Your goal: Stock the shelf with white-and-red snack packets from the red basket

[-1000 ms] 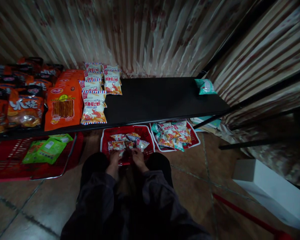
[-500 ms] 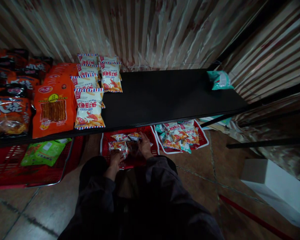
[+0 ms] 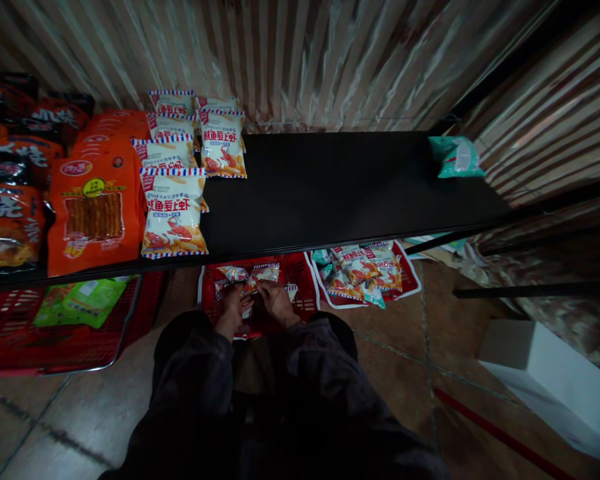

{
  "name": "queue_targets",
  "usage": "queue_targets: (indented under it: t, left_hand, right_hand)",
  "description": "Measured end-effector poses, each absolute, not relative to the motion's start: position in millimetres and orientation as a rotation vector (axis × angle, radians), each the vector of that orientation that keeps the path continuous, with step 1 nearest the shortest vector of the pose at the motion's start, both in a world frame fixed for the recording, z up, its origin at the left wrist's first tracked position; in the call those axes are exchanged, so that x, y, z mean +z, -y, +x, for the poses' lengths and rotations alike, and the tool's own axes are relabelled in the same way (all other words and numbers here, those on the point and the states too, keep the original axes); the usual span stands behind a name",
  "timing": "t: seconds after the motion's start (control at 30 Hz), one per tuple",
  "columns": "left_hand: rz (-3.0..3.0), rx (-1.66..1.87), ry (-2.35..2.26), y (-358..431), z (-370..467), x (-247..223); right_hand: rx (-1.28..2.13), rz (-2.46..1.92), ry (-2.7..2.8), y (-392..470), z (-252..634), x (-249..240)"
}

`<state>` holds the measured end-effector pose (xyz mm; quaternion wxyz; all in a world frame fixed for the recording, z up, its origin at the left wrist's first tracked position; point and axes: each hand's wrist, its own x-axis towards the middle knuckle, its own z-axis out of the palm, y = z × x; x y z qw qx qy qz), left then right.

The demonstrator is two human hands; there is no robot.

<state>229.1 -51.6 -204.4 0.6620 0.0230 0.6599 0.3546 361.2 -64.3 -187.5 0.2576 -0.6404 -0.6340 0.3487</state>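
Below the shelf edge, both hands are in a red basket [image 3: 307, 293] that holds several small white-and-orange snack bags. My left hand [image 3: 234, 308] is closed at the near left side of a snack bag [image 3: 264, 272]. On the same bag, my right hand [image 3: 278, 303] has its fingers bent over the near edge. The hands are close together, and their fingertips are partly hidden in the dim light. Another snack bag [image 3: 234, 273] lies just beyond my left hand.
On the black shelf [image 3: 330, 187] stand rows of white snack bags [image 3: 175, 213], orange packets [image 3: 95, 213] and black-orange packets [image 3: 5, 220]. A teal bag [image 3: 457, 157] lies at the right end. Beside my basket are a second filled basket [image 3: 414, 283], a left basket [image 3: 100, 363] and a white box [image 3: 555, 380].
My right hand has moved left and nearer, toward my left hand, bringing a snack bag with it. My left hand has shifted slightly up and right. The view has tilted a little.
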Motion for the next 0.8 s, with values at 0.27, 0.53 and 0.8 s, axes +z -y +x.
queue_targets:
  t: [0.27, 0.53, 0.8]
  left_hand:
    - [0.043, 0.922, -1.417, 55, 229, -190]
    - [0.406, 1.176, -1.382, 95, 234, -141]
    - [0.567, 1.141, -1.35, 128, 223, -96]
  right_hand:
    - [0.912, -1.574, 1.577, 92, 345, -167]
    - [1.261, -1.409, 0.399, 123, 327, -156]
    - [1.384, -1.195, 0.279, 163, 320, -122]
